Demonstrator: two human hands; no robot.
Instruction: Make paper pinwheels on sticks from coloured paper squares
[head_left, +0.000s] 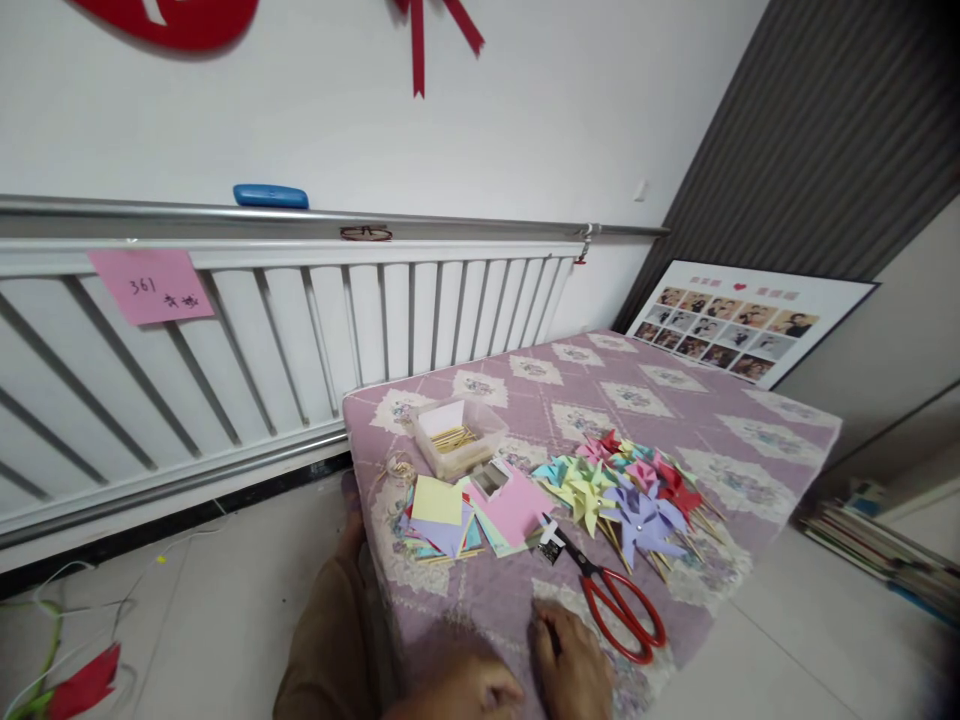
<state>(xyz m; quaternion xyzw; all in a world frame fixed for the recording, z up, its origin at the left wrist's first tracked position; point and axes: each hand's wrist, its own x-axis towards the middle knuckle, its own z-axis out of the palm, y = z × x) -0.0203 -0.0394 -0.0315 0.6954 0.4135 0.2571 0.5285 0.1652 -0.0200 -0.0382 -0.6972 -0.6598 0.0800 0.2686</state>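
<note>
My left hand [469,693] is at the bottom edge, curled into a loose fist over the purple tablecloth [675,400]; anything inside it is hidden. My right hand [574,662] rests on the cloth beside it with its fingers pressed together, and a small dark thing shows at the fingertips. Red-handled scissors [619,600] lie just right of that hand, blades pointing away. Beyond them are a heap of coloured paper pinwheels [626,485] and a stack of coloured paper squares [472,512]. A clear plastic box [459,436] holds thin wooden sticks.
A white radiator [300,330] with a pink note [151,285] lines the wall on the left. A framed photo collage [739,322] leans at the back right. Books [874,540] are stacked on the floor at right. My knee [330,640] is against the table's left edge.
</note>
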